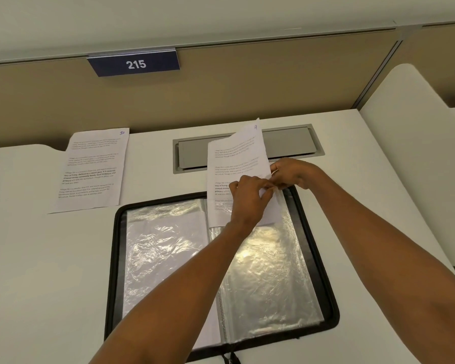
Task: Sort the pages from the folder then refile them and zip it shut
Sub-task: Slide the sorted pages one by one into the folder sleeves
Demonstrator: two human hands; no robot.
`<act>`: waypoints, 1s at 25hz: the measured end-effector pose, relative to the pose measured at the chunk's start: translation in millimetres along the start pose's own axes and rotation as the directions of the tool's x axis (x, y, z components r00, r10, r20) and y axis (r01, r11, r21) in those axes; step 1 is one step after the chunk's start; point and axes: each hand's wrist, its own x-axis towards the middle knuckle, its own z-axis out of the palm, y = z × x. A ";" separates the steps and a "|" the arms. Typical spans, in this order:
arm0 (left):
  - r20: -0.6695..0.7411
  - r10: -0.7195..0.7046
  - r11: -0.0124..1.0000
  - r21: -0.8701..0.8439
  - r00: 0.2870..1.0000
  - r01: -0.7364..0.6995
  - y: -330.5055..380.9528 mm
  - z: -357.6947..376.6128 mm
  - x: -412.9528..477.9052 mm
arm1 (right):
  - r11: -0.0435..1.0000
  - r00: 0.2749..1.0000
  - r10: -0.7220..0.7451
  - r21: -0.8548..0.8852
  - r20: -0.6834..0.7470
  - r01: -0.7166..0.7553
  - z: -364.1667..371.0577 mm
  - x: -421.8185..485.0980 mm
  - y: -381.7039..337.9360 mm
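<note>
Hands meet just above the centre of the head view, over the top edge of an open black zip folder (115, 258) that lies on a white surface (37, 258) in the lower middle of the frame. The folder's clear plastic sleeves (263, 271) are spread to both sides and shine with glare. The left hand (250, 195) pinches the lower part of a printed page (237, 164) marked 9 in its top corner; its fingers are closed on the sheet's right side. The right hand (292, 173) comes in from the right with its fingers narrowed at the same edge of the page, touching the left hand's fingertips; whether it grips the paper or the sleeve's lip cannot be told. The page stands tilted, its bottom end overlapping the top of the right-hand sleeve and its top end covering part of a grey cable hatch (286, 143) set in the surface. A second printed page (92, 169), marked 10, lies flat on the surface at the left of the frame, just beyond the folder's upper left corner. On the beige partition behind, upper left, hangs a dark sign (134, 64) reading 215.
</note>
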 end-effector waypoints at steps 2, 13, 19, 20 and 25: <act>0.023 0.040 0.998 0.049 0.999 -0.041 0.1 0.1 0.1 | 0.995 0.994 0.092 -0.037 0.056 -0.090 -4.7 -0.3 -0.1; -0.067 0.208 0.933 0.314 0.976 -0.177 7.7 2.4 -0.3 | 0.999 0.998 0.032 -0.039 0.051 -0.030 -8.1 15.3 -12.1; -0.068 0.215 0.944 0.270 0.974 -0.190 5.6 3.6 0.6 | 1.000 0.997 0.002 0.001 0.072 -0.002 1.6 18.4 -9.7; -0.072 0.212 0.947 0.263 0.975 -0.187 4.2 4.4 0.6 | 0.999 0.999 -0.022 0.030 0.032 0.021 1.7 18.3 -9.4; -0.089 0.257 0.917 0.336 0.962 -0.214 3.1 5.9 2.9 | 0.997 0.981 0.063 -0.054 0.184 -0.054 -4.3 18.1 -4.6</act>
